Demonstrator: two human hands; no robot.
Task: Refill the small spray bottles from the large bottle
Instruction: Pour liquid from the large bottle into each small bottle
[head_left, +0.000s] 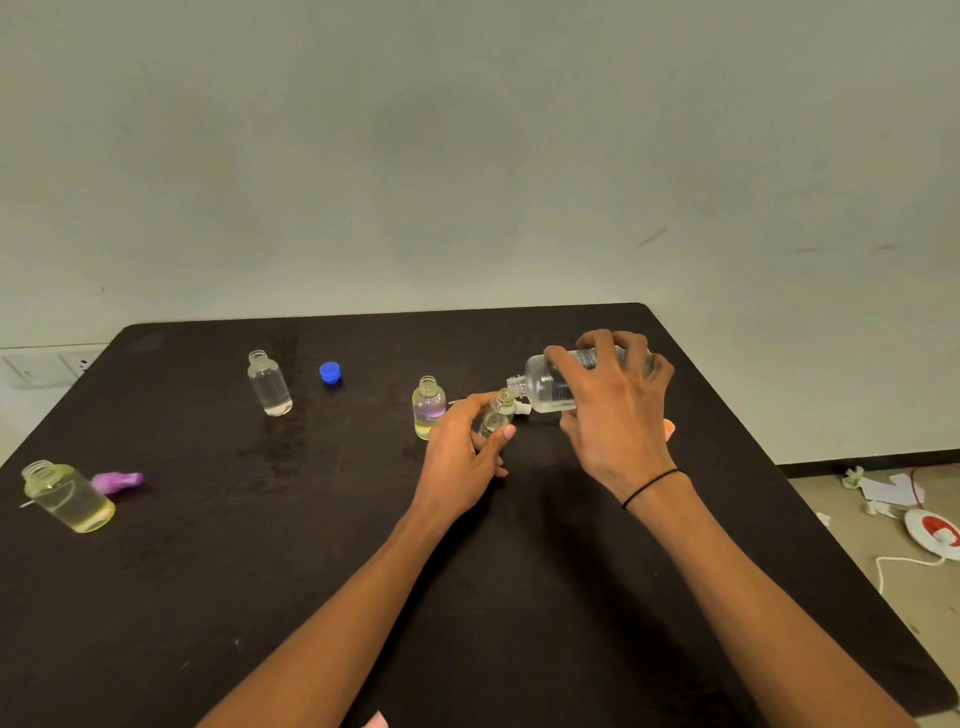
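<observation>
The right hand (605, 410) has its grip wrapped around the large bottle (550, 382), fingers curled over the top of its clear body, holding it tipped nearly flat with the open neck pointing left and down. That neck sits right at the mouth of a small spray bottle (496, 415), which the left hand (460, 447) holds between thumb and fingers near the middle of the dark counter (260, 597). The small bottle leans slightly toward the large one; whether liquid is running between them cannot be told.

Just left of the held bottle stands another small open bottle (429, 408) with yellowish liquid at the bottom and a purple tint above, close to the left hand's knuckles. Farther left, well apart, a clear open bottle (269, 383) stands upright with a little liquid at its base, and a blue cap (330, 372) lies beside it toward the back edge. Near the counter's left edge a fourth open bottle (67, 496) holds pale yellow liquid, with a purple spray head (117, 480) lying on its side just to its right.

A white piece (523, 408) lies under the large bottle's neck, and something orange (669, 428) shows behind the right hand, mostly hidden. A black band (652, 486) circles the right wrist. On the floor to the right lie paper scraps (883, 491) and a red-and-white round thing (935, 532) with a white cord
</observation>
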